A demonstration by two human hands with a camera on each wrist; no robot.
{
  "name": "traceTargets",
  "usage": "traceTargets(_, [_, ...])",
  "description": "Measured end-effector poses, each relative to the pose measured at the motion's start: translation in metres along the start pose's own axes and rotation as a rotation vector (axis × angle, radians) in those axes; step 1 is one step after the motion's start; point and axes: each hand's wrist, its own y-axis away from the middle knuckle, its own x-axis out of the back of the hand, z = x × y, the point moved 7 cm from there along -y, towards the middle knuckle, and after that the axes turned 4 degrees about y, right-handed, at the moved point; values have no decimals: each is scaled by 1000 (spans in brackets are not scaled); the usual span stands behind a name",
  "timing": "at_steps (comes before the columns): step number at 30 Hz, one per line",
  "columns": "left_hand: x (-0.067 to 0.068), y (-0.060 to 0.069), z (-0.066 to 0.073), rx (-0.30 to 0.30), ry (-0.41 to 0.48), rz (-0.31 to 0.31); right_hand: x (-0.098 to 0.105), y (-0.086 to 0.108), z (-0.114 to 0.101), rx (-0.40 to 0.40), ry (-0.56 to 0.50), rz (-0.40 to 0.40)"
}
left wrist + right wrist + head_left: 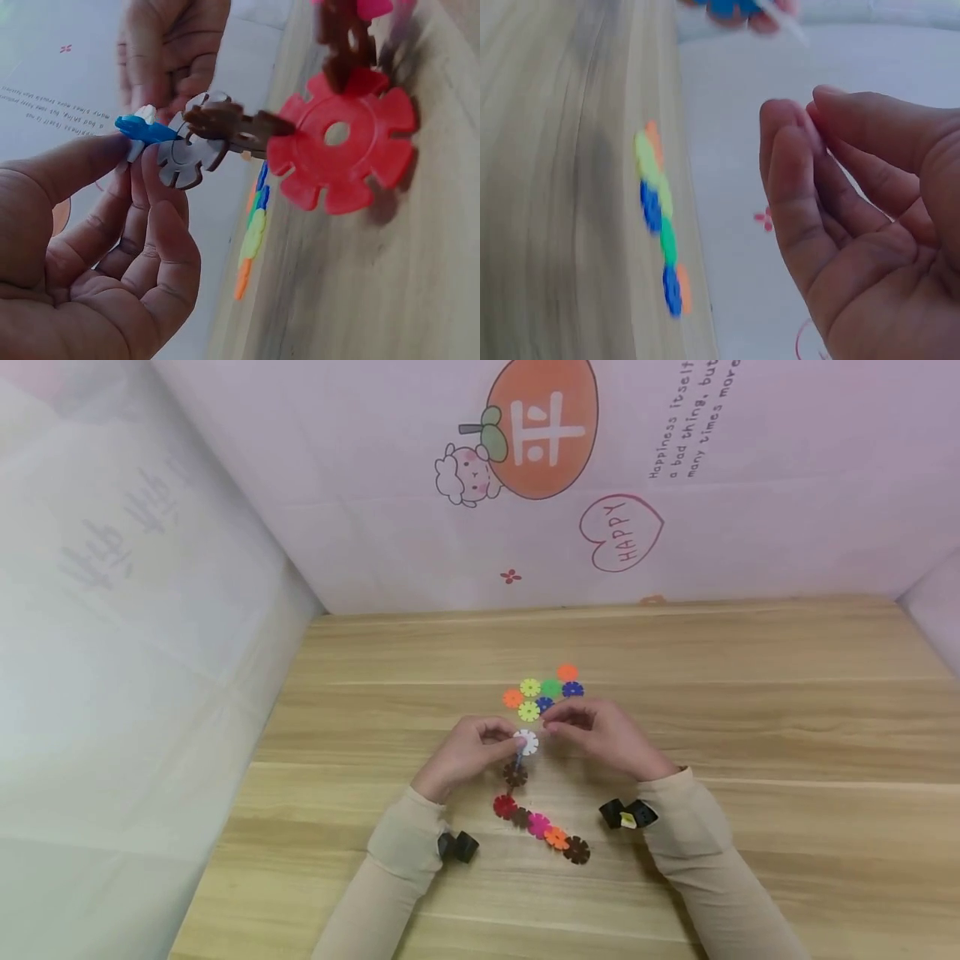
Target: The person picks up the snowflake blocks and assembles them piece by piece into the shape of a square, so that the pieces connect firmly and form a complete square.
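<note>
One disc (pixel 530 746) is white (the sleeves (pixel 396 878), beige).

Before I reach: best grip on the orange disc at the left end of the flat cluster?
I'd pinch the left rim of the orange notched disc, coming from the left and above. It lies flat on the wooden table, with yellow-green notched discs crowding its right side; the left edge looks free. It's thin, so catching a notch to tip it up may help.

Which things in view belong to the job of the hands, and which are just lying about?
Belong to the job:
- left hand, pinching white disc
- linked disc chain
- right hand
- discs lying beyond, probably spares

Just around:
- black wrist devices
- printed backdrop
</note>
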Motion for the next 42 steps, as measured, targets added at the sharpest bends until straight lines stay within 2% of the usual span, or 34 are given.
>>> traceTargets(7, [10, -1, -4, 24, -29, 43, 10, -5, 19, -21, 129, 58])
traceTargets(18, [23, 0, -3, 55, 0, 76, 4, -18, 34, -35, 210, 48])
traceTargets(25, [25, -4, -2, 31, 24, 61, -6, -30, 30, -13, 235, 25])
traceTargets(32, [23, -5, -3, 26, 31, 51, -12, -42, 23, 19, 222, 43])
traceTargets(42, [26, -5, 2, 21, 20, 52, -19, -56, 21, 5, 276, 13])
